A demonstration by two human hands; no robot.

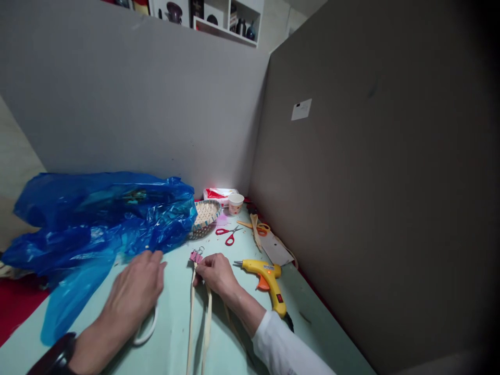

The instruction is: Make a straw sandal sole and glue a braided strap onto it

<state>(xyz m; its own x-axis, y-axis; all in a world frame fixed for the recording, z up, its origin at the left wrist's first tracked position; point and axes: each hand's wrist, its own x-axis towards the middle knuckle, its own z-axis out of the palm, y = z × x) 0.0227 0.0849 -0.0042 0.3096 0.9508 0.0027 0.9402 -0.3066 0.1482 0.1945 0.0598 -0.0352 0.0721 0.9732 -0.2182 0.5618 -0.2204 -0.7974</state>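
My right hand (216, 274) is closed, pinching two pale flat strips (191, 323) just below a pink binder clip (195, 256) that clamps their far ends. The strips run toward me along the pale green tabletop (175, 307). My left hand (135, 291) lies palm down with fingers curled, resting on a white loop of strip (146, 329) beside the blue plastic bag (105, 219). A dark watch sits on my left wrist.
A yellow glue gun (266, 278) lies right of my right hand. Farther back are red scissors (228, 234), orange scissors (255, 227), a woven basket (206, 214), a paper cup (236, 203), a red-white packet (219, 194) and a grey card piece (275, 249). Grey partition walls close the back and right.
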